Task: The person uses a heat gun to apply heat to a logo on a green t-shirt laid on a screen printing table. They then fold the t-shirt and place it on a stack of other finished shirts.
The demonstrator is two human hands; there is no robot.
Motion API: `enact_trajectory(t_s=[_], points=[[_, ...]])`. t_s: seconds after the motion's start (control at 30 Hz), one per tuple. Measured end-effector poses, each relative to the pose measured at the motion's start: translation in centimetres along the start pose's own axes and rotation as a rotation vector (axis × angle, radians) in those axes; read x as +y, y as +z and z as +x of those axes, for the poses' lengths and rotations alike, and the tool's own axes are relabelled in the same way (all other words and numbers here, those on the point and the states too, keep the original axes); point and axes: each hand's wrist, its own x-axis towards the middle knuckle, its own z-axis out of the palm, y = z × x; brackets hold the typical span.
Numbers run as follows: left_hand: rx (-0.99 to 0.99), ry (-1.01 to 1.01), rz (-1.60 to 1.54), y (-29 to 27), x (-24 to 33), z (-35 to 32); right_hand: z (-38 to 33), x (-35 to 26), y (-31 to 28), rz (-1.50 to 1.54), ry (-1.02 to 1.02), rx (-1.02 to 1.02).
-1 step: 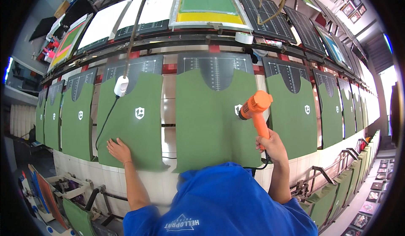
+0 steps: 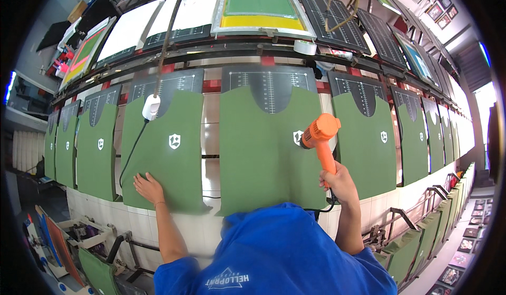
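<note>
An orange heat gun (image 2: 323, 131) is in my right hand (image 2: 343, 183), fingers wrapped round its handle. Its dark nozzle points left, beside a white shield print (image 2: 298, 137) that it partly covers. That print is on a green shirt panel (image 2: 263, 163) laid over a black board with white scale marks (image 2: 270, 92). My left hand (image 2: 149, 188) lies flat, fingers spread, on the lower part of the neighbouring green panel (image 2: 161, 163), below another white shield print (image 2: 174, 141). A black cord runs down from the heat gun's handle.
A white plug connector (image 2: 151, 107) hangs over the left panel, its black cord trailing down. More green panels on boards (image 2: 363, 153) line both sides. Beyond the rail stand a framed printing screen (image 2: 261, 10), a tape roll (image 2: 304, 47) and a hanging hose (image 2: 342, 23).
The heat gun's nozzle has shifted very slightly to the right. The hanging hose at the top right has swung a little. My left hand has stayed in place.
</note>
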Motion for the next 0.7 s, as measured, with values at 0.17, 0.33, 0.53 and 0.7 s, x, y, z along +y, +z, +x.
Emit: enact_trajectory(t_s=[0.17,0.33,0.53,0.7], points=[[0.002,-0.003,0.002,0.0,0.0,-0.1,0.1,0.2,-0.5,-0.005,-0.01,-0.006],[-0.026,-0.014,0.002,-0.1,-0.1,0.0,0.4,-0.1,-0.8,-0.013,-0.02,0.006],[0.0,0.005,-0.003,0.1,-0.3,0.0,0.9,-0.2,-1.0,0.0,-0.029,0.026],[-0.03,-0.015,-0.009,-0.2,0.0,0.0,1.4,-0.3,-1.1,-0.022,-0.019,0.04]])
